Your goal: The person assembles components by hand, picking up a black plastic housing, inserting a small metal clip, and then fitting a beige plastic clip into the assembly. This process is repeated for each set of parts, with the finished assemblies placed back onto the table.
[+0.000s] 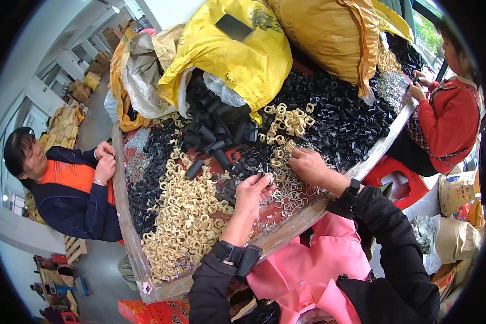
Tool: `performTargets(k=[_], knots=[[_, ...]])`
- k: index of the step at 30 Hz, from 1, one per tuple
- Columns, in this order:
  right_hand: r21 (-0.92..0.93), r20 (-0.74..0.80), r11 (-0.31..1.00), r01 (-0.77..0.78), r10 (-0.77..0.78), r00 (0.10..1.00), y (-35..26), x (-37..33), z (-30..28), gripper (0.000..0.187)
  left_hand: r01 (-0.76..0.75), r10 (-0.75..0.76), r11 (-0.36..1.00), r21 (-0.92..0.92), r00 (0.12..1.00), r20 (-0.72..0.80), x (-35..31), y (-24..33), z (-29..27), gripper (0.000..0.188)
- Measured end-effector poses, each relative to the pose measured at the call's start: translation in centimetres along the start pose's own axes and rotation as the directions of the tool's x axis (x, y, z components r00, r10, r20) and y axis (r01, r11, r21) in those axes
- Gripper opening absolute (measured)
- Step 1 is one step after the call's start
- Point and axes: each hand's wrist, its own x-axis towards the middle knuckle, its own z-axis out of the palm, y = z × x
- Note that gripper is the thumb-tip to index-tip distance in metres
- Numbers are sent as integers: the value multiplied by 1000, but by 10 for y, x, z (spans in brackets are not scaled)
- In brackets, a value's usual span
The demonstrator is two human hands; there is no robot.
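Note:
My left hand (pixel 249 195) is held over the near middle of the table, thumb and fingers pinched around a small piece too little to name. To its right, my right hand (pixel 311 167) reaches palm down, its fingers curled together against beige ring-shaped pieces (pixel 287 123); whether it grips one is hidden. Beneath and beside that hand lie thin, bent silvery metal clips (pixel 291 198). A broad heap of beige rings (pixel 181 216) spreads to the left of my left hand. Beyond both hands lie black cylindrical sleeves (pixel 205 135) and a pile of small black parts (pixel 335 121).
A raised wooden rim (pixel 291 232) edges the table. Yellow sacks (pixel 237 59) stand at its far side, with a dark flat phone-like slab (pixel 234 27) on one. One co-worker (pixel 75 183) sits left, another (pixel 451 108) right, both handling small parts. A red stool (pixel 397 181) stands right.

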Motion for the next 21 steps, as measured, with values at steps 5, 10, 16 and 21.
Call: performTargets(k=[5,10,16,21], knots=[[686,156,677,-264,218,963,-25,-9,-19,13,6,-6,985,-172,1000,0,-17,-3,3,16],[881,452,122,-458,75,889,-51,-24,-48,16,12,-3,982,-188,999,49,-30,-2,16,18],[858,512,-44,-511,144,847,-70,-38,-52,16,-23,49,982,-189,989,137,-43,-6,27,23],[911,412,-82,-404,240,879,-89,-46,-41,19,-80,102,983,-163,986,130,-49,-10,31,21]])
